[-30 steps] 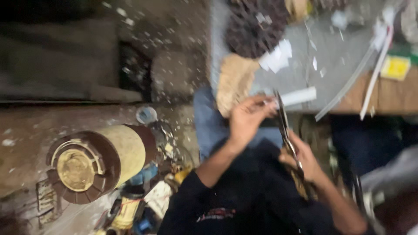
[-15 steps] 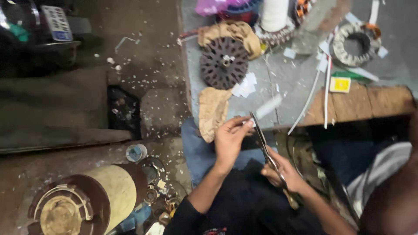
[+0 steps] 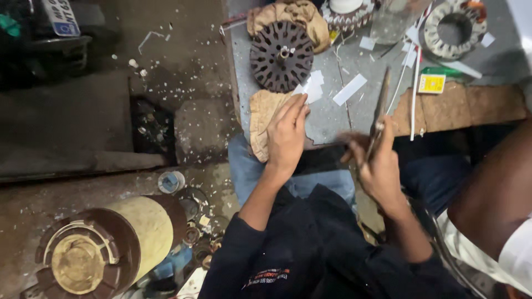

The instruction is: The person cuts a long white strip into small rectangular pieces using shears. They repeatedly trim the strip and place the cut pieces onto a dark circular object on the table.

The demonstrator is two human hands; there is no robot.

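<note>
Grey metal makes up the bench [image 3: 332, 119], littered with several white paper strips [image 3: 349, 89]; one dark slotted rotor disc [image 3: 281, 56] lies on it, with two wound stator rings, one [image 3: 454, 27] at the far right, the other [image 3: 346, 16] cut off by the top edge; one tan cloth [image 3: 260, 119] hangs over the near edge. The left hand [image 3: 286, 135] lies flat, fingers unclenched, over the cloth and bench edge, holding nothing. The right hand [image 3: 379, 163] is clenched around one long thin scissor-like tool [image 3: 380, 113], blurred, its blade raised above the bench; one brown cylinder [image 3: 105, 249] stands on the floor; another person's arm [image 3: 493, 199] is partly cut off at right.
</note>
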